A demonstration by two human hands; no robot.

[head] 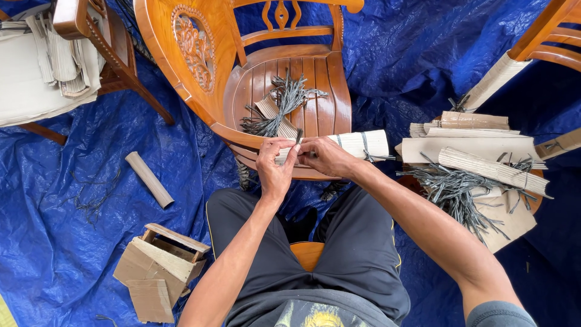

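Corrugated cardboard wrap lies around the front rail of a carved wooden chair. My left hand grips the wrap's left end from below. My right hand pinches a thin grey strap that sticks up between both hands. Another grey strap tie circles the wrap further right. On the chair seat lies a bundle of grey straps with cardboard strips.
A blue tarp covers the floor. A cardboard tube and a folded cardboard piece lie at left. At right a low stand holds cardboard rolls and loose straps. Other chairs stand at upper left and upper right.
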